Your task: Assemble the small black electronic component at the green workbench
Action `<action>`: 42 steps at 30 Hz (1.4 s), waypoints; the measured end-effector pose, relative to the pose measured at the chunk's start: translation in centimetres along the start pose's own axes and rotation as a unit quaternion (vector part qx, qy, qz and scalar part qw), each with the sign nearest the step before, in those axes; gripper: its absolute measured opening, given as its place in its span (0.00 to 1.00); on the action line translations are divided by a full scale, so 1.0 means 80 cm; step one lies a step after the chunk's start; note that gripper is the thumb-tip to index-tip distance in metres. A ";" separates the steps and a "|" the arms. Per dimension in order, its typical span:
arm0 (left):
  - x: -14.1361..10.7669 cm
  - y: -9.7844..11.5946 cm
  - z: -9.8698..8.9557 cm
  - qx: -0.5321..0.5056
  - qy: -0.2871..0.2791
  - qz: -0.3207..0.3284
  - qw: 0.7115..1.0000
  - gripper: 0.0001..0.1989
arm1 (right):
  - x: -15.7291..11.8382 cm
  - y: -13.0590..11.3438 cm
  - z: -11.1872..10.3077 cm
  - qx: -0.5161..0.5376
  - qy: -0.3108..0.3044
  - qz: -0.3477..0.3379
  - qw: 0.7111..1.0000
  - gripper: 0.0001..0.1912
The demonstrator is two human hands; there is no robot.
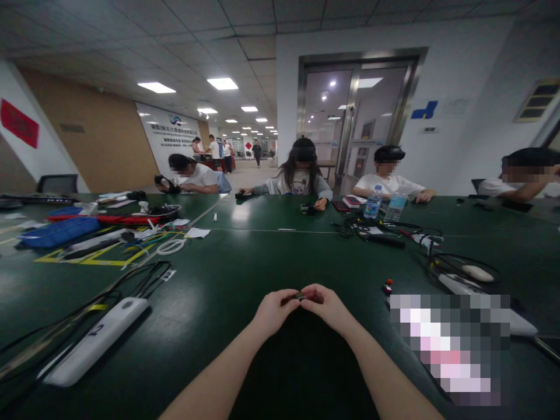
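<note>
My left hand [275,310] and my right hand [324,304] meet above the near middle of the green table [205,344]. Thumbs and fingers of both are closed in a pinch on one small dark object [300,296] with a slight metallic glint. Most of it is hidden behind the fingertips, and its kind is too small to make out. To the right of my hands lies a little red and dark item [388,285] on the tabletop.
On the left lie a white power strip [98,341] with cables and a blue tray [60,232]. Cables, another power strip and water bottles [373,202] stand right. A pixelated device [446,350] lies near right. Several people sit across the table.
</note>
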State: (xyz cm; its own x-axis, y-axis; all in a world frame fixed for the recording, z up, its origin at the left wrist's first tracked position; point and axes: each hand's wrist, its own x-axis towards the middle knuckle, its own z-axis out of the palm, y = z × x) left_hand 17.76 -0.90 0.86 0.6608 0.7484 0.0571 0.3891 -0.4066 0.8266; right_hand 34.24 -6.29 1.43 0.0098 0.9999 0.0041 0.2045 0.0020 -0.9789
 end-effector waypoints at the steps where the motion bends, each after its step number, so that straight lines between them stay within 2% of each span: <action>1: 0.001 0.000 0.000 -0.006 -0.003 0.004 1.000 0.16 | 0.000 -0.001 0.000 -0.002 -0.001 -0.001 1.000 0.12; 6: -0.001 0.004 -0.002 -0.013 -0.016 -0.003 1.000 0.17 | -0.002 0.001 -0.004 -0.005 -0.001 0.003 1.000 0.14; 11: -0.004 0.006 -0.004 -0.003 -0.024 -0.012 1.000 0.17 | 0.003 0.012 -0.008 0.019 0.048 0.027 0.998 0.13; 16: 0.000 -0.013 -0.022 0.027 -0.022 -0.021 0.999 0.16 | 0.005 0.019 -0.011 0.040 0.048 0.032 0.998 0.14; 18: -0.001 -0.029 -0.043 0.049 -0.002 -0.041 0.998 0.17 | 0.005 0.020 -0.013 0.046 0.040 0.037 0.997 0.14; 21: -0.015 -0.059 -0.091 0.098 0.059 -0.078 0.990 0.18 | 0.005 0.022 -0.017 0.054 0.036 0.048 0.997 0.14; 26: -0.071 -0.113 -0.179 0.164 0.183 -0.186 0.951 0.19 | 0.005 0.020 -0.018 0.053 0.027 0.065 0.996 0.14; 29: -0.101 -0.133 -0.205 0.170 0.235 -0.209 0.934 0.20 | 0.005 0.018 -0.017 0.050 0.030 0.072 0.996 0.14; 34: -0.114 -0.139 -0.205 0.160 0.267 -0.200 0.929 0.21 | 0.007 0.018 -0.016 0.042 0.039 0.076 0.995 0.14; 42: -0.116 -0.143 -0.205 0.159 0.254 -0.191 0.935 0.17 | 0.010 0.024 -0.022 0.033 0.032 0.092 0.995 0.16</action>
State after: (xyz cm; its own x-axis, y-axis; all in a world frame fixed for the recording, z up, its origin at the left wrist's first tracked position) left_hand -3.34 5.42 0.04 0.0755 0.9903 0.1169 0.7593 -0.1331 0.6370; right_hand 36.34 -5.51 -0.07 0.1028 0.9810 -0.1648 0.1287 -0.1774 -0.9757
